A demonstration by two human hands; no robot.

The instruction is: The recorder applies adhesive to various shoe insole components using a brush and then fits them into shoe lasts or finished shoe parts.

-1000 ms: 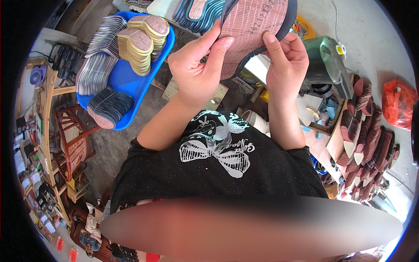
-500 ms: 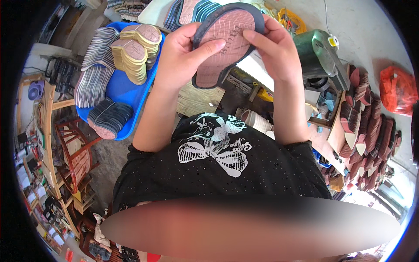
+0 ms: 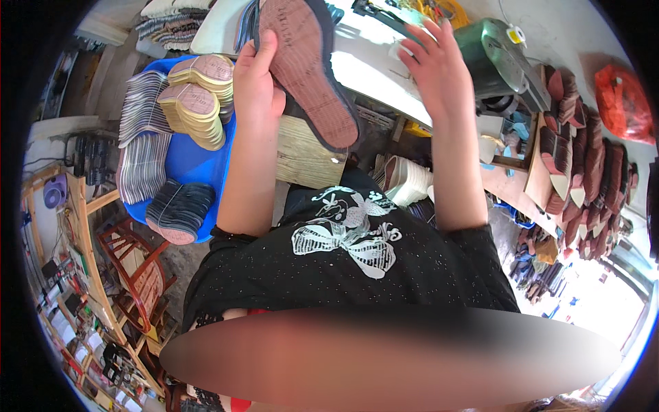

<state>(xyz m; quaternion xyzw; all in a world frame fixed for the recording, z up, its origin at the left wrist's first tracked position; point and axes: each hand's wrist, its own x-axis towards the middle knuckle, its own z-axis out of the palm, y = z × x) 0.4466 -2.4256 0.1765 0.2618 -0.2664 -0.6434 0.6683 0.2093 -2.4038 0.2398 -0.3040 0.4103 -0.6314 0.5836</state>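
My left hand grips a shoe insole by its left edge, thumb lying on the face. The insole is brownish-pink with a dark rim and some handwriting, its wide end up and its narrow end slanting down to the right. My right hand is raised apart from it, fingers spread and holding nothing, close to a green machine. Behind the insole lies a white tabletop, with more layered insoles partly hidden by my left hand.
At the left, a blue tray holds stacked yellow-edged insoles, striped ones and dark ones. A wooden board and pale stacked pieces are before me. Brown soles and a red bag stand right.
My right hand has let go of the insole and opened away from it. My left hand has carried the insole leftward and tilted it, narrow end now to the lower right.
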